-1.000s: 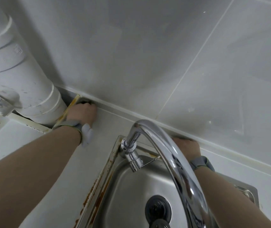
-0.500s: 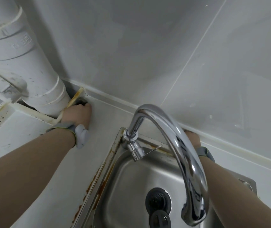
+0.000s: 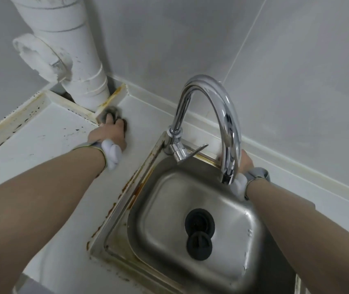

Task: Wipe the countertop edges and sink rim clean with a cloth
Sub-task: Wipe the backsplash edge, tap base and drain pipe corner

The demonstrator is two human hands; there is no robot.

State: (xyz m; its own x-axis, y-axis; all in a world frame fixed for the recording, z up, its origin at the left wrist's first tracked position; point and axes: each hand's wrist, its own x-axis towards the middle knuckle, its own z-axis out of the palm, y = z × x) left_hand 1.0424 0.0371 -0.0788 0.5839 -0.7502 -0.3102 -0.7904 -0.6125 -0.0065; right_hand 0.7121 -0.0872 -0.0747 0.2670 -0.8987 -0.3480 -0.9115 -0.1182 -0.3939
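Note:
My left hand (image 3: pixel 107 134) presses a dirty grey cloth (image 3: pixel 111 112) onto the white countertop (image 3: pixel 48 128), right at the stained raised edge strip (image 3: pixel 114 98) beside the pipe. Its fingers are bent over the cloth. My right hand (image 3: pixel 246 161) rests at the back rim of the steel sink (image 3: pixel 148 175), mostly hidden behind the chrome faucet (image 3: pixel 224 115), so its fingers are out of sight. Rust stains run along the sink's left rim.
A thick white drain pipe (image 3: pixel 78 49) rises in the back left corner. Grey wall tiles (image 3: pixel 275 71) close the back. A black drain and loose stopper (image 3: pixel 199 246) lie in the sink bowl. The faucet lever (image 3: pixel 192 152) points right over the bowl.
My head tilted down and back, so more of the sink and counter shows. My left hand slid the cloth out of the corner gap along the strip toward me. The right hand stayed behind the faucet.

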